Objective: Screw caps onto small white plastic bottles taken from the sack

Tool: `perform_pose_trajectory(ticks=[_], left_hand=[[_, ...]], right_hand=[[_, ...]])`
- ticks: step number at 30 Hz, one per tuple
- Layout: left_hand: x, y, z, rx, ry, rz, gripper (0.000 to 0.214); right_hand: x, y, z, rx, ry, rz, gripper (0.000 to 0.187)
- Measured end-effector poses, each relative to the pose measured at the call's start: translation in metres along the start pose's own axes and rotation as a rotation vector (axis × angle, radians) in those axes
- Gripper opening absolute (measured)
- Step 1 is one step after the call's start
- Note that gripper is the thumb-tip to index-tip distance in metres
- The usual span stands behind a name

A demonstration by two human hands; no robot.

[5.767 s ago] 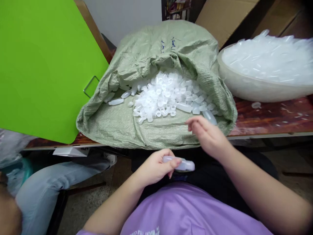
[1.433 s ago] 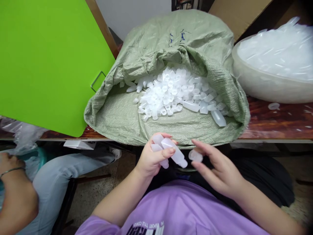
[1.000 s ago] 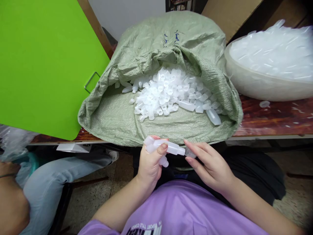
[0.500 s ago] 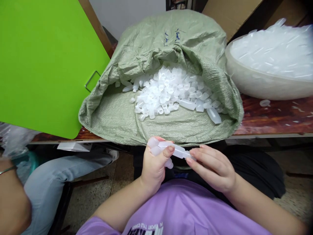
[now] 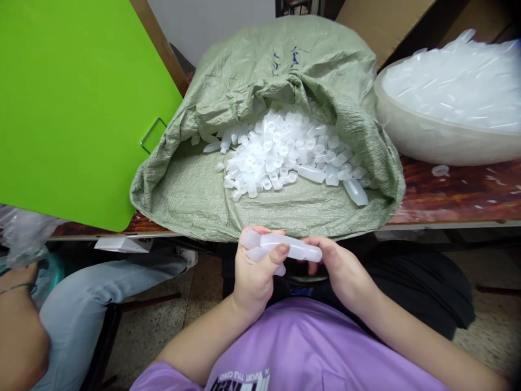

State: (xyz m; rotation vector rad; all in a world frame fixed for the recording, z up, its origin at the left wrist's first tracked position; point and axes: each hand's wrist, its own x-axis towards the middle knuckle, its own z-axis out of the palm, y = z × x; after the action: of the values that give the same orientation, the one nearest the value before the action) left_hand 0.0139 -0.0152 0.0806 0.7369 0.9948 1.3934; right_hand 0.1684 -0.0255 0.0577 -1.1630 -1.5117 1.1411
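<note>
My left hand (image 5: 256, 277) is closed around several slim, translucent white plastic bottles, its thumb pressed on top. The uppermost bottle (image 5: 293, 248) points to the right, its rounded end free of the left fingers. At that end my right hand (image 5: 345, 271) curls its fingers behind and beneath the bottle; the fingertips are partly hidden by it. Just beyond my hands lies the open mouth of a green woven sack (image 5: 195, 201). Inside it is a heap of small translucent plastic caps (image 5: 272, 152), with a few bottles like the held ones, one bottle (image 5: 355, 191) near the right side.
A bowl (image 5: 443, 144) heaped with translucent plastic pieces stands at the right on the reddish-brown table (image 5: 459, 195). One loose cap (image 5: 440, 171) lies before it. To the left is a large green board (image 5: 81, 108). Another person's arm (image 5: 20, 326) and leg show at lower left.
My right hand has shifted from pinching the bottle's narrow capped end to curling behind a rounded end. The bottles in my left hand sit slightly differently. The other person's arm has moved up.
</note>
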Motion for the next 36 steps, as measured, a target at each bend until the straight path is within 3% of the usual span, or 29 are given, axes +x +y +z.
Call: perform_pose_trajectory(ticks=[3,5,7,11,13,16,19,22,25,29,32,34,36], left_hand=[[0.002,0.0,0.0,-0.023,0.015,0.006,0.036],[0.003,0.0,0.0,-0.028,0.003,0.01,0.036],[0.002,0.0,0.0,-0.024,-0.005,0.016,0.035],[0.0,0.001,0.001,-0.022,0.006,0.028,0.034],[-0.001,0.002,0.001,-0.012,-0.004,0.024,0.034],[0.0,0.002,0.001,-0.011,0.008,0.019,0.035],[0.002,0.003,0.0,-0.037,0.036,0.026,0.036],[0.002,0.003,0.0,-0.051,0.01,0.015,0.035],[-0.001,0.006,0.003,-0.064,-0.015,-0.02,0.035],[-0.004,0.009,0.005,-0.081,-0.088,-0.047,0.034],[-0.002,0.008,0.002,-0.114,-0.143,-0.046,0.034],[0.001,0.007,-0.002,-0.104,-0.148,-0.011,0.033],[0.003,0.006,-0.006,-0.028,-0.155,0.049,0.031]], right_hand=[[-0.003,0.003,-0.002,-0.188,0.136,-0.24,0.03],[-0.004,0.002,-0.002,-0.152,0.045,-0.182,0.017],[-0.004,0.0,-0.002,-0.099,-0.038,-0.107,0.027],[-0.001,-0.003,-0.001,-0.268,0.11,-0.31,0.031],[0.001,-0.004,0.001,-0.232,0.063,-0.249,0.018],[0.002,-0.003,0.002,-0.11,0.003,-0.112,0.029],[0.002,-0.003,0.001,-0.322,0.076,-0.315,0.027],[0.003,-0.006,-0.002,-0.478,0.025,-0.439,0.013],[0.002,-0.007,0.005,-0.264,-0.053,-0.351,0.017],[-0.004,0.002,0.028,0.239,-0.061,-0.024,0.035],[-0.004,0.006,0.036,0.487,-0.089,0.115,0.044],[-0.001,0.005,0.031,0.462,-0.169,0.129,0.043],[0.003,0.001,0.016,0.227,-0.205,0.07,0.037]])
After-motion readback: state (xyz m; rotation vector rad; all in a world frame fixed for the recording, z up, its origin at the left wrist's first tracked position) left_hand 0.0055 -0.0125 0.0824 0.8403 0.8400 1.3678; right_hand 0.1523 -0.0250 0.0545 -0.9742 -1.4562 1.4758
